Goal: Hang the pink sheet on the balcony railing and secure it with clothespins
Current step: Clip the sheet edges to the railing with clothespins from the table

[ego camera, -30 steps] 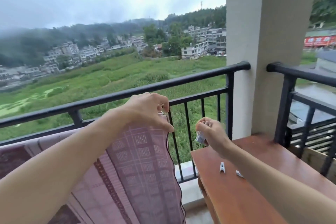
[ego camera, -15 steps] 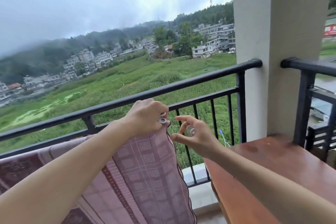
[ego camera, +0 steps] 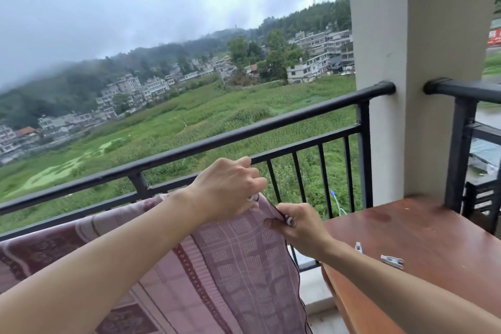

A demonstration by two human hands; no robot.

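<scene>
Both hands pinching the top right corner of the pink sheet (ego camera: 233, 260) at the balcony railing (ego camera: 244, 133).

Draped over the railing's lower bar, falling toward the camera, pink sheet patterned in checks and darker bands. Left hand (ego camera: 230, 187) closed over the sheet's top edge, a pale clothespin (ego camera: 253, 198) peeking from under the fingers. Right hand (ego camera: 295, 225) closed on the dark hem just below and beside it, gripping a second pale clothespin (ego camera: 290, 221) against the fabric; whether either pin already bites the cloth, cannot tell. Two more white clothespins (ego camera: 391, 261) lying loose on the reddish wooden table (ego camera: 433, 225) to the right, apart from each other. Far right, behind the pillar (ego camera: 406, 62), a red sign (ego camera: 494, 36) with pale characters, too blurred to read.
</scene>
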